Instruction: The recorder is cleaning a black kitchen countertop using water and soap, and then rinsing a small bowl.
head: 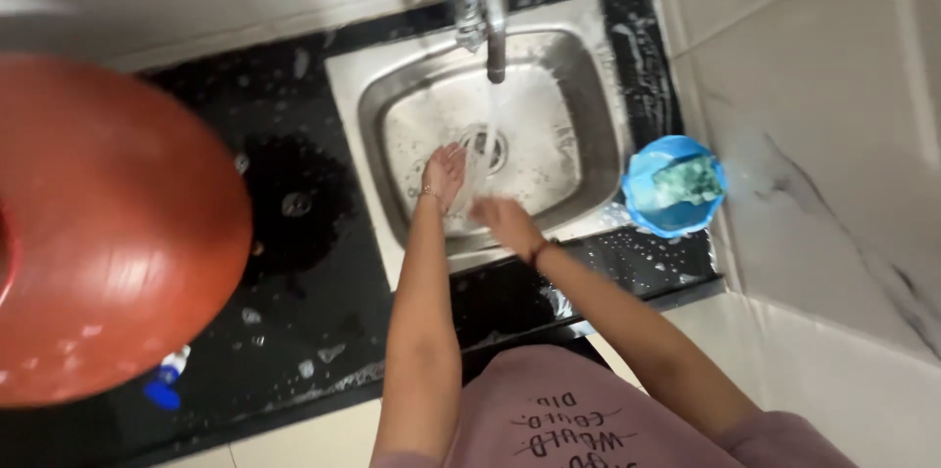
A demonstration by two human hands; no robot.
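Note:
Both my hands reach into a steel sink set in a wet black counter. Water runs from the metal tap down toward the drain. My left hand is held palm up with fingers spread beside the stream. Just right of it, my right hand is blurred by motion and lies low over the basin's front, its fingers not clearly seen. A clear object seems to sit between the hands, but I cannot tell what it is.
A blue bowl holding a green scrubber stands on the counter's right corner. A large red round container fills the left. A small blue-capped bottle lies below it. White marble walls close in on the right.

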